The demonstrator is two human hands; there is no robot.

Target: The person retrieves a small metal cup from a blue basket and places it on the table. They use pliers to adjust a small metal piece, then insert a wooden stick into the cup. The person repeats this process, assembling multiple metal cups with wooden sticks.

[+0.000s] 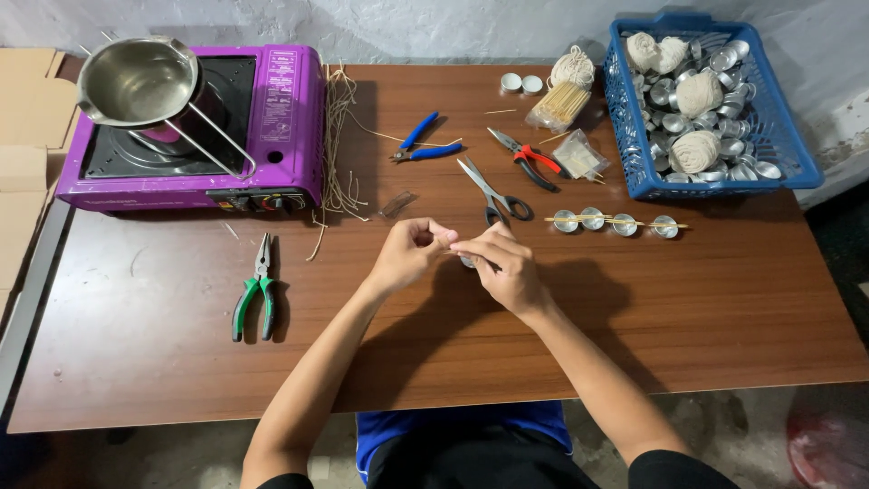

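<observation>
Both hands, left hand and right hand, pinch perhaps a wick; clear packet beyond.

left hand + right hand: fingertips pinched together | over table | scissors just beyond

Two clear plastic bags of sticks lie upper centre-right; flattened brown cardboard fills the upper left edge.
</observation>
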